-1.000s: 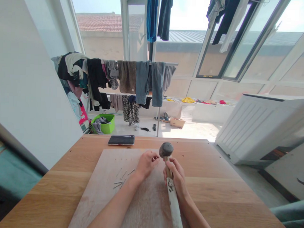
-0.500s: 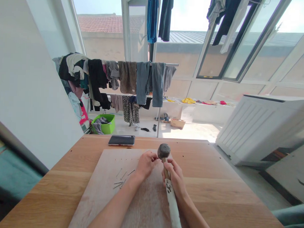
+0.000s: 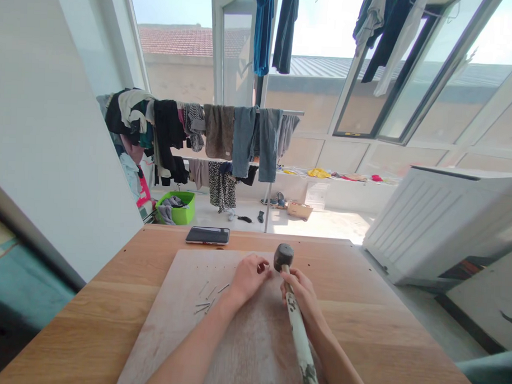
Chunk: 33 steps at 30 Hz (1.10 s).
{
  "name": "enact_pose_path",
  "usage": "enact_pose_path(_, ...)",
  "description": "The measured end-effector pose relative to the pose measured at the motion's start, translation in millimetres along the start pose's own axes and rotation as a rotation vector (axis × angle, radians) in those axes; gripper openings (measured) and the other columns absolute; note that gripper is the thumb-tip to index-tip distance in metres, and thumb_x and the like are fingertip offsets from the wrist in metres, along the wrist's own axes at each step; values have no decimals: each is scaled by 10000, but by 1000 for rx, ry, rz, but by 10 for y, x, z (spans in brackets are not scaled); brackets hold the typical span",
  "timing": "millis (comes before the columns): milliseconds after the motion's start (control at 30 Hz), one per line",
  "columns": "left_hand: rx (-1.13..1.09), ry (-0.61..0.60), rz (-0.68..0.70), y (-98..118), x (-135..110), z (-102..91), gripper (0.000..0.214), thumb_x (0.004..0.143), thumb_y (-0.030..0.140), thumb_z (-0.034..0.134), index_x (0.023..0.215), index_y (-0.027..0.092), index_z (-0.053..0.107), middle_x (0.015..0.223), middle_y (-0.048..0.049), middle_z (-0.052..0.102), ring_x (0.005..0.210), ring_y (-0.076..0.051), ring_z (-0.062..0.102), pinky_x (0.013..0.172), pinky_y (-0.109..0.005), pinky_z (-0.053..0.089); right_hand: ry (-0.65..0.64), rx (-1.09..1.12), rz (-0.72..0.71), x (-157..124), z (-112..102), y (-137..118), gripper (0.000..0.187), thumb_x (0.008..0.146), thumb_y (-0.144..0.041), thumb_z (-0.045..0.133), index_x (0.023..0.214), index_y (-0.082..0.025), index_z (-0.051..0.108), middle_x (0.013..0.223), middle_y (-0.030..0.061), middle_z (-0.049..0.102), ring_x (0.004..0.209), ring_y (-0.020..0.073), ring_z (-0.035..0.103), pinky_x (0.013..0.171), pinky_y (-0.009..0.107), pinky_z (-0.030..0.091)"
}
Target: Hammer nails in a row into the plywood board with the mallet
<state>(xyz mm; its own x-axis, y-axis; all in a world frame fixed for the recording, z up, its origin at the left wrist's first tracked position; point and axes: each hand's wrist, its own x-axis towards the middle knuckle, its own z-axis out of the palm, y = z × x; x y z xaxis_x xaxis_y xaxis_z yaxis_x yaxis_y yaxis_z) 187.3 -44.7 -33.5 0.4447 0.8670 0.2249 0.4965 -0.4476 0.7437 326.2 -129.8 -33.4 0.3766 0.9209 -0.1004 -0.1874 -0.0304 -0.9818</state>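
Observation:
My right hand (image 3: 301, 289) is wrapped round a hammer (image 3: 297, 330) near its dark, rounded head. The hammer's long handle has worn pale paint and slants down toward me. Close to its left, my left hand (image 3: 251, 276) is closed in a pinch above the upper right part of a pale wooden board (image 3: 234, 348). Whatever is between those fingertips is too small to make out. Several loose nails (image 3: 202, 306) lie on the board left of my left forearm. A row of small dark dots runs along the board's far edge.
The board lies on a wooden table (image 3: 381, 331). A phone (image 3: 207, 235) rests by the table's far edge. Beyond stand a laundry rack (image 3: 294, 112) hung with clothes and a green basket (image 3: 189, 209). A white ribbed cabinet (image 3: 427, 220) is at the right.
My right hand and the hammer have shifted right, so the head has come away from my left fingertips. My left hand stays pinched at nearly the same spot. The view has tilted slightly.

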Motion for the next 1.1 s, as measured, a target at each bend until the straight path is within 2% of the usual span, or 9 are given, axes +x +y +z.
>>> enact_pose_path(167,51,-53,5,94,-4,-103,291,875,249,634,1130,133,713,931,-66,756,816,-170,700,767,-253,540,-57,-94,76,-10,-74,7,360,753,-533,659,900,-227,540,473,-79,544,347,117,493,352,202,362)
enact_pose_path(300,166,-154,43,169,-108,-524,240,915,266,571,1064,143,713,955,-65,758,853,-170,708,772,-239,538,-91,-218,113,-47,-140,-12,371,797,-553,597,971,-235,513,577,-82,566,357,117,520,323,200,354)
enact_pose_path(400,350,-231,35,176,-276,-899,183,843,195,592,959,130,717,985,-119,744,925,-257,707,845,-335,535,-103,-342,112,-34,-146,-15,330,832,-541,552,950,-238,492,619,-77,566,327,104,493,297,204,328)
enact_pose_path(500,521,-312,-4,178,-444,-1075,217,793,143,593,975,113,707,1052,-189,726,964,-344,708,841,-421,540,-87,-496,108,-31,-101,-21,256,912,-504,469,902,-248,462,578,-75,533,313,121,504,301,219,341)
enact_pose_path(667,669,-399,-69,208,-548,-972,349,760,1,529,1047,126,682,1081,-200,722,1016,-348,713,829,-406,550,-71,-768,73,-89,-53,-64,247,1023,-438,328,949,-250,469,579,-41,548,363,174,583,363,252,396)
enact_pose_path(800,667,-402,-63,176,-523,-918,404,753,-54,494,1050,154,670,1057,-166,731,1005,-303,721,834,-363,541,-73,-990,6,-125,-89,-141,266,1045,-392,351,1050,-206,542,668,47,654,552,240,697,537,295,468)
enact_pose_path(933,567,-375,3,94,-458,-919,299,708,-44,539,882,158,675,912,-131,733,897,-303,724,783,-366,536,-63,-1213,-66,-183,-50,-220,276,1049,-288,350,1100,-143,580,855,174,737,849,327,744,712,337,462)
enact_pose_path(1033,400,-346,105,39,-323,-855,218,671,-2,604,790,169,667,849,-76,720,839,-254,703,756,-317,526,-55,-1335,-88,-250,38,-244,340,1078,-292,278,1160,-139,571,950,197,756,938,339,739,740,343,443)
enact_pose_path(1100,261,-303,170,2,-187,-760,198,694,38,631,826,176,680,865,-41,717,823,-197,685,751,-265,519,-43,-1390,-92,-284,87,-248,362,1086,-299,257,1194,-139,563,980,197,759,949,335,741,736,341,437)
